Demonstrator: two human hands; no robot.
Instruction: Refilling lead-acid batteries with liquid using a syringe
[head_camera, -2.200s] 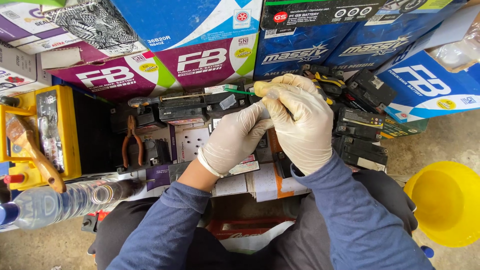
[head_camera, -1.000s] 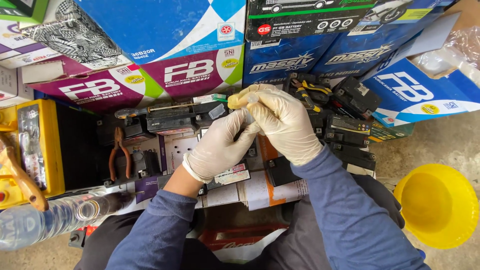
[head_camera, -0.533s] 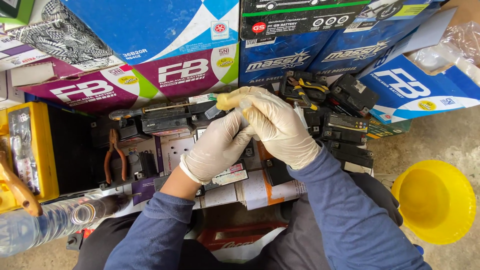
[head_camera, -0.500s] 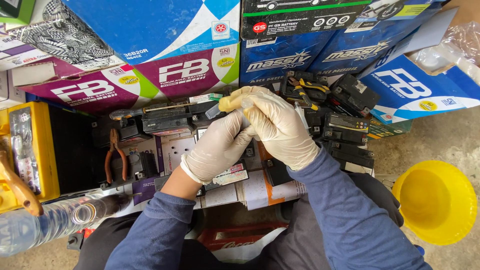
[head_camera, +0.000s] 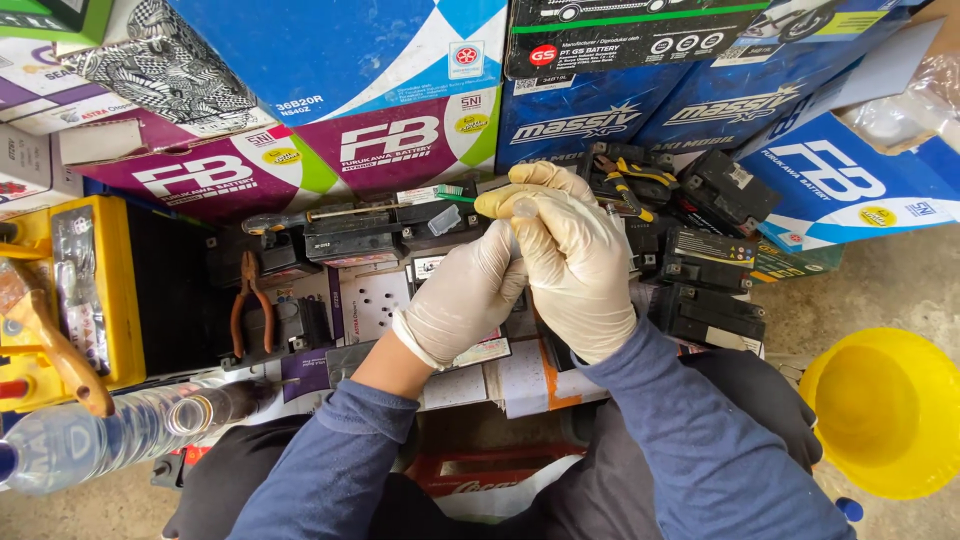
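We look down on two gloved hands pressed together over a spread of small black batteries. The right hand is curled, its fingertips pinching a small clear cap, too small for us to tell its long axis or which way it points. The left hand is closed against the right from below; what it grips is hidden, so we cannot tell.

Just left of the fingertips lies a screwdriver with a green tip, its length running left to right across the top of a battery. Further left, orange-handled pliers lie with the handles toward us. A second pair of pliers, yellow and black, rests just beyond the right hand.

Stacked cardboard boxes wall off the far side, close behind the hands. A yellow case and a clear plastic bottle crowd the left edge. To the right, a bare floor gives room, with a yellow funnel near the right elbow.
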